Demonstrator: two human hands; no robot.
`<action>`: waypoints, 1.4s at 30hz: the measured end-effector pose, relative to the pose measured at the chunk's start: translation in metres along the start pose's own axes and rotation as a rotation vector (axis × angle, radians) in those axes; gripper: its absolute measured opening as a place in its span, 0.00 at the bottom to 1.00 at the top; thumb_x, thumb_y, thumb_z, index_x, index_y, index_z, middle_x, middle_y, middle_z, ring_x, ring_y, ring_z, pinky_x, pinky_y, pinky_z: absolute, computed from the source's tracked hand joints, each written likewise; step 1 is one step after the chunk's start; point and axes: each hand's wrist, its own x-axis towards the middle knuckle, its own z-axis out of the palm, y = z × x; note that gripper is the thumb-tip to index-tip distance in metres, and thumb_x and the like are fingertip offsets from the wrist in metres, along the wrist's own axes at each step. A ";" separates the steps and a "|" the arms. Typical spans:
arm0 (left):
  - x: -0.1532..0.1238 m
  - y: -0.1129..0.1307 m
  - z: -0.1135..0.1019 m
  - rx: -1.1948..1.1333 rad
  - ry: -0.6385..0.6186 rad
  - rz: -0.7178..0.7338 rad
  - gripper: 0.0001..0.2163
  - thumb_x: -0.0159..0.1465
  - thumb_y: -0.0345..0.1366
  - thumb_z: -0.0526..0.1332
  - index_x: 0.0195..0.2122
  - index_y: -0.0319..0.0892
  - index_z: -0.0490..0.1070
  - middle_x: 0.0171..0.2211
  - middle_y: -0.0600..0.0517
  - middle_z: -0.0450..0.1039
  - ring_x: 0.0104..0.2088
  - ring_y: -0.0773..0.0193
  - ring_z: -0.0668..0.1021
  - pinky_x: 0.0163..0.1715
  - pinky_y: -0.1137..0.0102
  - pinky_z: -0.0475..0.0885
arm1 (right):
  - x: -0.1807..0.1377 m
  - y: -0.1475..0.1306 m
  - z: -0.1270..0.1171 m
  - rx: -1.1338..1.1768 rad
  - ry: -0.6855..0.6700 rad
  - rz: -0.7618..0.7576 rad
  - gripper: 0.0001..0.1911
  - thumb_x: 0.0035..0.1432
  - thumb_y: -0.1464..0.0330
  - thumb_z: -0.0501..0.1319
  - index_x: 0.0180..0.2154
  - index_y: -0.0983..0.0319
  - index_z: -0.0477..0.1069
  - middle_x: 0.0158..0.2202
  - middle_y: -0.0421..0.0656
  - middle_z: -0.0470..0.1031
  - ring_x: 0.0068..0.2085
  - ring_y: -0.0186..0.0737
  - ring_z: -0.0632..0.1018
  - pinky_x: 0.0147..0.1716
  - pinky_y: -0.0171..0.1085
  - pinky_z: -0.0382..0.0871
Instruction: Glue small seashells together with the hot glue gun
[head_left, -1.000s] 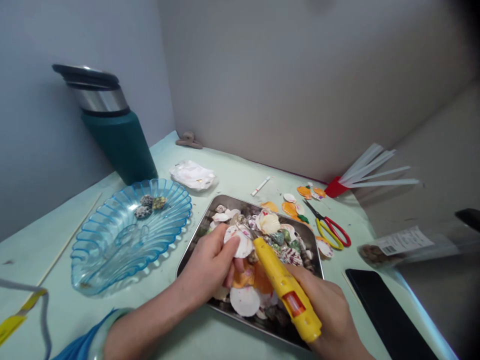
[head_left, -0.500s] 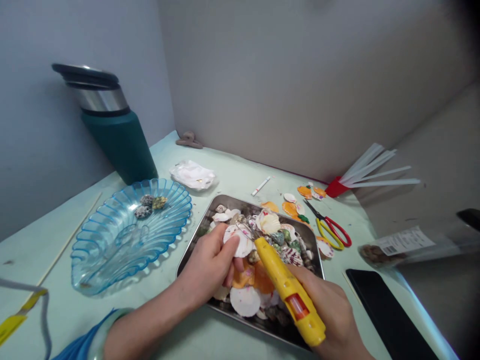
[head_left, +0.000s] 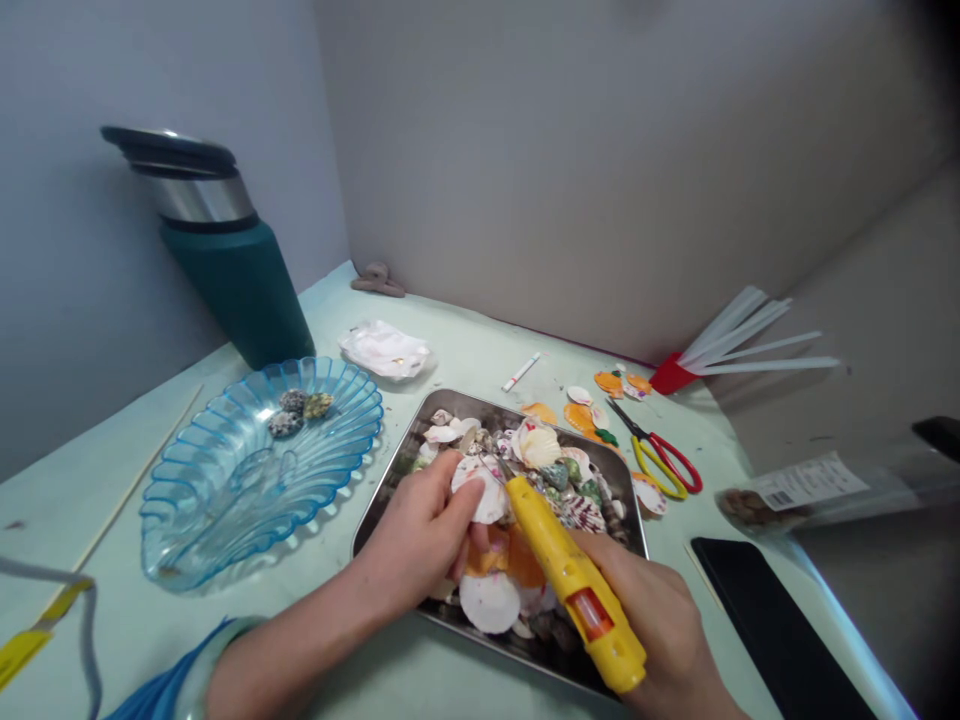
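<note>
Gripping a yellow glue gun [head_left: 566, 575] with the right hand [head_left: 656, 605], closed about its body with the fingers mostly hidden, at lower right of centre. Pinching a white scallop shell [head_left: 484, 492] between thumb and fingers of the left hand [head_left: 420, 510], just below the centre of the frame. Pointing the gun's thin metal tip to the shell's upper right; cannot tell whether touching. Beneath both hands, piled with mixed shells [head_left: 489, 603], a metal tray [head_left: 611, 457]. At lower right, a black flat slab [head_left: 776, 630]; at left, a blue scalloped dish [head_left: 225, 500] bearing small speckled lumps [head_left: 285, 424]. Farther back on the bench [head_left: 465, 350], right of centre, red-and-yellow-handled scissors [head_left: 660, 465] beside orange shells [head_left: 578, 417]. Near the right edge, a labelled clear bag [head_left: 814, 485]; above it, white sticks [head_left: 739, 335] leaning from a red cup [head_left: 671, 374]. At upper left, a teal bottle [head_left: 236, 285].
</note>
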 end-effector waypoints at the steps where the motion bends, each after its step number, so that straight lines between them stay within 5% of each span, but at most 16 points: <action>1: 0.000 0.000 0.000 0.006 -0.003 -0.001 0.10 0.64 0.42 0.51 0.28 0.46 0.54 0.17 0.58 0.70 0.13 0.70 0.67 0.16 0.76 0.60 | 0.000 0.000 0.000 0.001 -0.002 0.007 0.12 0.63 0.69 0.54 0.48 0.61 0.64 0.34 0.46 0.80 0.30 0.39 0.82 0.26 0.31 0.73; 42: 0.002 -0.007 0.001 -0.055 0.077 0.034 0.11 0.66 0.45 0.51 0.32 0.44 0.59 0.18 0.57 0.71 0.12 0.72 0.66 0.16 0.77 0.60 | 0.003 -0.002 0.001 0.008 0.012 -0.018 0.11 0.65 0.67 0.53 0.48 0.62 0.63 0.33 0.45 0.80 0.30 0.38 0.82 0.26 0.31 0.73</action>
